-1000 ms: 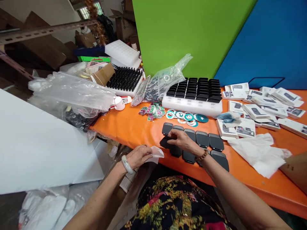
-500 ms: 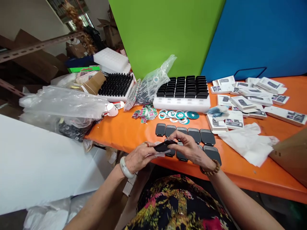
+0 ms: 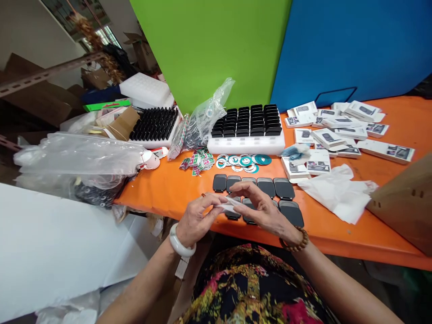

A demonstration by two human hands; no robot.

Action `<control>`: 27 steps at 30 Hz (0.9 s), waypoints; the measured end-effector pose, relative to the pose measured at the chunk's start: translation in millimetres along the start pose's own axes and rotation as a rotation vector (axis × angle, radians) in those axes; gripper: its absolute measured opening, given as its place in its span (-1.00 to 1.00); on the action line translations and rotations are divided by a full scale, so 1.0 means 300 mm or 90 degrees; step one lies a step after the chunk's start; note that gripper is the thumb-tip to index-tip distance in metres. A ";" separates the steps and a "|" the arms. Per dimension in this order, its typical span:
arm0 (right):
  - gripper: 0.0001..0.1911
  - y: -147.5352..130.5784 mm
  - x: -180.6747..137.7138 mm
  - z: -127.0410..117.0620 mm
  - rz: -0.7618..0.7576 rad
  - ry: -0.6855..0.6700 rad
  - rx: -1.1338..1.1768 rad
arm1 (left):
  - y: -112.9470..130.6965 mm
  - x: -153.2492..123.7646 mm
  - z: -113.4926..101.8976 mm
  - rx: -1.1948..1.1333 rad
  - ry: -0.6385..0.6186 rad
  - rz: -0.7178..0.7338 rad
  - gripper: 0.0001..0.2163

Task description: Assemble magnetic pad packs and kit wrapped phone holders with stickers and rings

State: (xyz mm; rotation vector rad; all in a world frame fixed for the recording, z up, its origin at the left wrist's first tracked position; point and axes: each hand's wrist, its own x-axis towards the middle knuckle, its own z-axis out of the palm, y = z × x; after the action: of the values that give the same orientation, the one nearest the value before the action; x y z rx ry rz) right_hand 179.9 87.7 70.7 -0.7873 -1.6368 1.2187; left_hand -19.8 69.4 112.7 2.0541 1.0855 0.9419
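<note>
Between my two hands, just above the table's front edge, is a thin whitish translucent sleeve (image 3: 230, 206). My left hand (image 3: 201, 215) is closed on its left end, thumb and fingers pinched together. On the other side, my right hand (image 3: 261, 209) grips its right end between thumb and curved fingers. Whether the black piece is inside the sleeve cannot be made out. Beneath and behind my hands, flat dark-grey rounded-square pads (image 3: 284, 188) lie in two rows, partly covered by my fingers.
Behind the pads are teal and white rings (image 3: 245, 160), small printed cards (image 3: 199, 161) and a white foam tray (image 3: 246, 145) of upright black pieces. White boxes (image 3: 329, 138) and a crumpled white sheet (image 3: 337, 193) lie right. A cardboard box (image 3: 405, 207) stands at the right edge.
The black piece seen between my hands before no longer shows; the whitish sleeve is there instead. My right-hand fingers have shifted onto the sleeve. The whole view has turned slightly right.
</note>
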 end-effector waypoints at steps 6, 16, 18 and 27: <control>-0.40 0.028 0.019 0.010 -0.007 -0.067 -0.065 | 0.010 0.009 -0.012 -0.038 -0.005 -0.041 -0.93; -0.55 0.081 0.074 0.123 0.232 0.064 0.103 | -0.081 -0.055 0.031 0.087 0.459 -0.085 -0.86; -0.55 0.091 0.080 0.141 0.268 0.069 0.135 | -0.088 -0.089 0.069 0.174 0.458 -0.080 -0.87; -0.65 0.124 0.069 0.188 0.228 0.059 0.060 | -0.159 -0.144 0.155 -0.277 0.251 -0.447 -0.71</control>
State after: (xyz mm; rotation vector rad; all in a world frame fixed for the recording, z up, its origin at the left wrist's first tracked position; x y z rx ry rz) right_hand 118.7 96.8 36.6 -1.0922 -1.3893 1.4726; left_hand -19.5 45.4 37.0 1.0344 1.5017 1.0921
